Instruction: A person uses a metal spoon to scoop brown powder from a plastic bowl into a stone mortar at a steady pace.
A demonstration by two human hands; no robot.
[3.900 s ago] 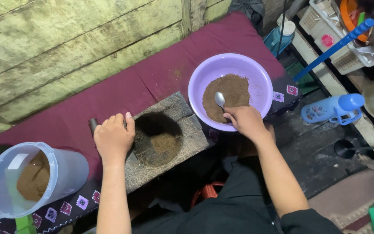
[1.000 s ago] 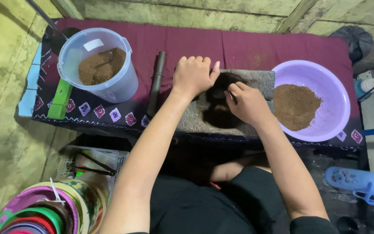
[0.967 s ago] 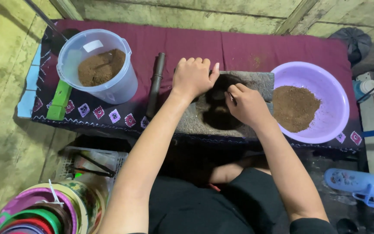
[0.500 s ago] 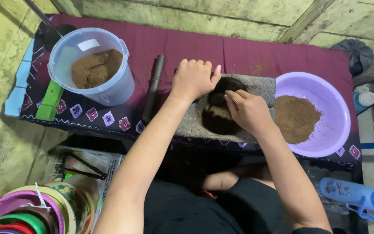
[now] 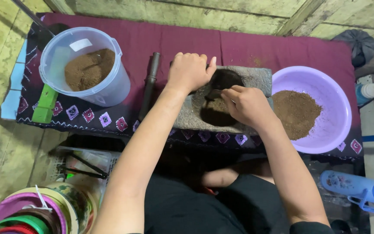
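Observation:
A grey stone mould block (image 5: 256,80) with a round hollow full of brown powder lies on a maroon cloth (image 5: 161,43). My left hand (image 5: 190,71) rests palm down on the block's left top edge, fingers closed over it. My right hand (image 5: 246,104) is over the hollow, fingers pinched on a small spoon whose end pokes into the powder. A lilac basin (image 5: 325,91) of brown powder sits to the right of the block.
A clear plastic bucket (image 5: 109,89) with brown powder stands at the left, a dark rod (image 5: 149,84) beside it and a green block (image 5: 45,104) below it. Stacked coloured lids (image 5: 27,212) sit at bottom left, a blue bottle (image 5: 360,190) at bottom right.
The view has swung left since 3.9 s ago, when my right hand held the spoon in the basin. Over the last second both hands stay at the block, the right one pressing in the hollow.

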